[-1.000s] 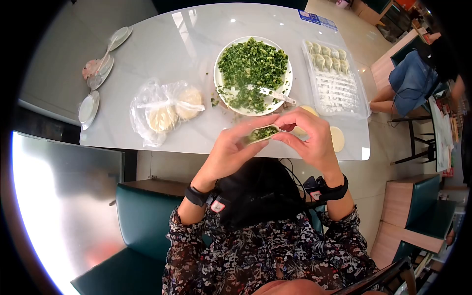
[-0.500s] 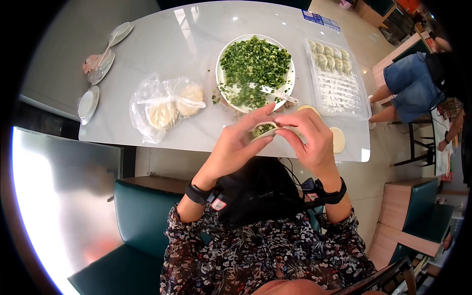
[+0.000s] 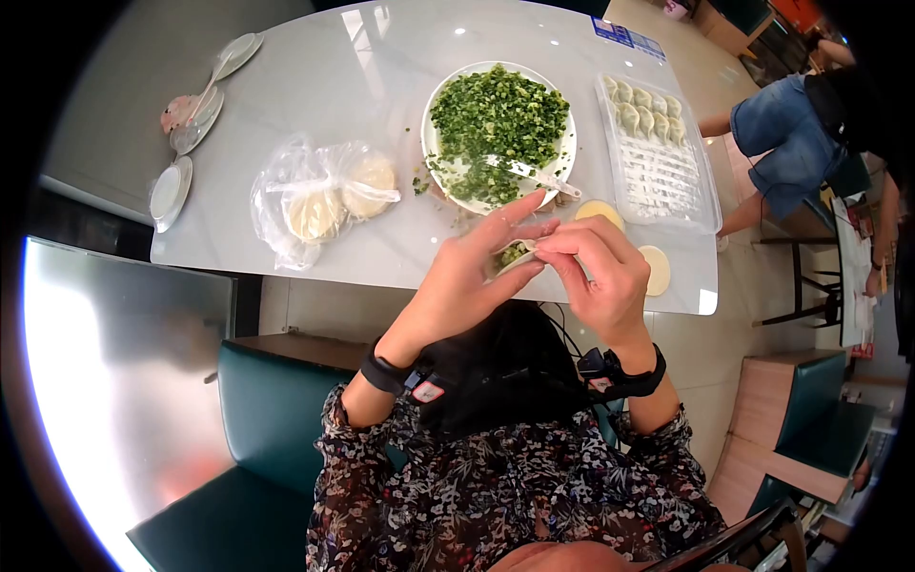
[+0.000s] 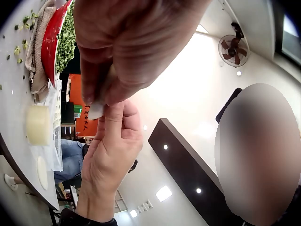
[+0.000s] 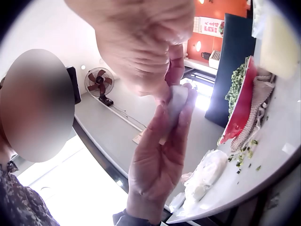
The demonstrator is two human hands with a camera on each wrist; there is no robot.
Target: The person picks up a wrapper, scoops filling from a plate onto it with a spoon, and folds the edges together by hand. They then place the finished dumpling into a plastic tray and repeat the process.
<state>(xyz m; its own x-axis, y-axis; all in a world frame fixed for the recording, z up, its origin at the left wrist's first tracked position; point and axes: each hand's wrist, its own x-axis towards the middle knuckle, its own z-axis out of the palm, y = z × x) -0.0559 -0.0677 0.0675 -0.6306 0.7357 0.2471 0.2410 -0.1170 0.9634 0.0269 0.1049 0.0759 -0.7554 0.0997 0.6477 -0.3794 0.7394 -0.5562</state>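
Just above the table's near edge I hold a half-folded dumpling (image 3: 513, 255) with green filling showing in its open seam. My left hand (image 3: 498, 254) cradles it, pinching it between thumb and extended fingers. My right hand (image 3: 551, 250) pinches the wrapper's right end with thumb and forefinger. In the left wrist view the left hand (image 4: 127, 56) fills the top, the white wrapper edge (image 4: 96, 111) pokes out below it, and the right hand (image 4: 113, 150) reaches up to it. The right wrist view shows the wrapper (image 5: 178, 101) squeezed between both hands.
A white plate of chopped greens (image 3: 496, 119) with a spoon (image 3: 536, 176) sits behind the hands. A clear tray (image 3: 667, 176) with several finished dumplings is at right. Loose wrappers (image 3: 656, 270) lie nearby and a bag of wrappers (image 3: 324, 200) lies at left. Spoons and small dishes (image 3: 195, 119) lie far left.
The wrapper has been folded further shut, so less filling shows. My right fingers have slid in along the seam. A person in denim at the right has shifted.
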